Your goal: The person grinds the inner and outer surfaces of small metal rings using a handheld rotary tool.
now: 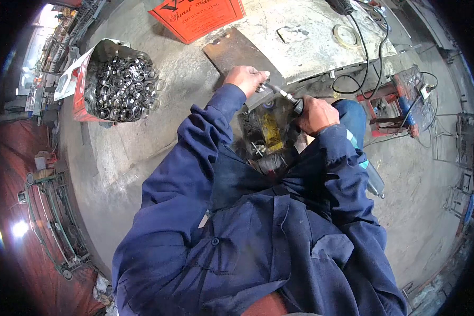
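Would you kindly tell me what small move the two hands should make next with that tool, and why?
I would probably firm up the grip of the left hand on the tool: it holds only the far end of the thin metal shaft, while the right hand wraps the dark handle, and the tool hangs above the clutter around the yellow part.

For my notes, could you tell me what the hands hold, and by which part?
A slender tool: the right hand grips its dark handle, the left hand its metal shaft end.
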A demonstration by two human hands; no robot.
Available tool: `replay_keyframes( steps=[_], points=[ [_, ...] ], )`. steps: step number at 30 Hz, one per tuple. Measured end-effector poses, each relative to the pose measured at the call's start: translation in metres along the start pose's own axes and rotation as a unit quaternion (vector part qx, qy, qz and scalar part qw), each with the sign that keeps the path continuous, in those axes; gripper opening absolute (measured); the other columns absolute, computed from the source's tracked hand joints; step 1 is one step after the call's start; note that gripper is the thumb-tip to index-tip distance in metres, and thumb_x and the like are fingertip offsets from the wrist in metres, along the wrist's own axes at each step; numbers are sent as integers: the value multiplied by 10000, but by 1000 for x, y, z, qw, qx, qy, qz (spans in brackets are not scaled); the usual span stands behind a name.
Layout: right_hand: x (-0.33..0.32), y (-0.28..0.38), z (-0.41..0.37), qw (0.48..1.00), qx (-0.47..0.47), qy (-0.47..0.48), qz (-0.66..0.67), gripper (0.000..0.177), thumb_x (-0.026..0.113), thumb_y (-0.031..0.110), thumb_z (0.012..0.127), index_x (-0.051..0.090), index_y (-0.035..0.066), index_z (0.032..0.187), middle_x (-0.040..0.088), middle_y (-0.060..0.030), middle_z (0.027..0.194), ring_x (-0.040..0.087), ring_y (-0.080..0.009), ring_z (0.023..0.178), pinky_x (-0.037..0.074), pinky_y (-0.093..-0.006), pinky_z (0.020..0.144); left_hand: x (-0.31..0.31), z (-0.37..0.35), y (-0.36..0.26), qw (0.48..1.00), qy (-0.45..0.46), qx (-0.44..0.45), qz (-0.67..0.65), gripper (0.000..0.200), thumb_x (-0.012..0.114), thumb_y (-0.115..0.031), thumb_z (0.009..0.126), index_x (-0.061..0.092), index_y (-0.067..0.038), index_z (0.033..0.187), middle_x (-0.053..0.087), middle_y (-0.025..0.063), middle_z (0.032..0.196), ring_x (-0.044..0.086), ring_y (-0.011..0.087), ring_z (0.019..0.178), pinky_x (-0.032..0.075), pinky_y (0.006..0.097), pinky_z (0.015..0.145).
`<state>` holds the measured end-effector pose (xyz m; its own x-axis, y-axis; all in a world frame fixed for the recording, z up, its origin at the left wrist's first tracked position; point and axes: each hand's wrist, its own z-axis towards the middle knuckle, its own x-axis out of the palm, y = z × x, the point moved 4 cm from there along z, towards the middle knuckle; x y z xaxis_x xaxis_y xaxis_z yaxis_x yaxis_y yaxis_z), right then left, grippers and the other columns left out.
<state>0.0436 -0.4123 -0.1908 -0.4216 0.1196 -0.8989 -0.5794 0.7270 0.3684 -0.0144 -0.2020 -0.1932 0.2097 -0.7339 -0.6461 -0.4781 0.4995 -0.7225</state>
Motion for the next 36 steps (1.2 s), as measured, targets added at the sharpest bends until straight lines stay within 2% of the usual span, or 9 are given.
replay_keyframes(
  steps=[8, 13, 20, 22, 29, 31, 36],
  points=[
    [7, 22, 18, 1000, -3, -2, 2, 235, 602, 214, 698, 581, 43, 858, 634, -212, 843, 611, -385, 845, 480, -459, 722, 4, -3, 1, 1000, 17, 6, -11, 430, 630, -442, 784, 682, -19, 841, 643, 152, 700, 623, 259, 690, 464, 371, 654],
    [22, 24, 24, 1000, 5, -7, -18, 187, 552, 172, 726, 588, 50, 863, 640, -207, 834, 625, -369, 833, 488, -457, 715, 12, -7, 17, 999, -6, 30, -43, 421, 623, -440, 804, 666, -21, 789, 611, 147, 648, 578, 248, 607, 439, 369, 596],
    [20, 32, 18, 1000, 13, 8, -22, 167, 548, 170, 731, 578, 53, 846, 644, -197, 828, 627, -364, 837, 490, -448, 711, 11, -20, 14, 997, -42, 26, -65, 430, 608, -453, 818, 658, -28, 777, 594, 144, 630, 547, 237, 573, 421, 365, 572],
    [19, 34, 16, 999, -5, -1, -46, 157, 490, 127, 803, 618, 66, 870, 659, -178, 843, 653, -327, 824, 516, -418, 704, 12, -22, 18, 995, -44, 31, -86, 438, 610, -457, 816, 645, -24, 757, 580, 146, 617, 534, 232, 565, 414, 367, 569],
    [21, 38, 13, 998, -10, 8, -60, 152, 494, 129, 802, 613, 61, 868, 659, -177, 827, 654, -330, 803, 517, -421, 691, 14, -35, 20, 991, -66, 40, -113, 413, 616, -414, 830, 601, -19, 710, 522, 112, 566, 455, 197, 531, 382, 351, 538],
    [22, 39, 12, 998, -24, -18, -54, 150, 495, 123, 798, 612, 56, 865, 657, -182, 821, 655, -332, 792, 517, -423, 686, 11, -39, 19, 988, -82, 67, -110, 394, 617, -392, 838, 597, -19, 714, 495, 97, 554, 420, 175, 525, 370, 338, 529],
    [18, 44, 8, 998, -32, 7, -61, 147, 498, 115, 793, 610, 51, 863, 656, -185, 813, 653, -336, 793, 516, -422, 690, 6, -45, 15, 989, -67, 52, -119, 398, 615, -387, 841, 585, -10, 717, 489, 93, 566, 413, 155, 541, 375, 330, 538]
  ],
)
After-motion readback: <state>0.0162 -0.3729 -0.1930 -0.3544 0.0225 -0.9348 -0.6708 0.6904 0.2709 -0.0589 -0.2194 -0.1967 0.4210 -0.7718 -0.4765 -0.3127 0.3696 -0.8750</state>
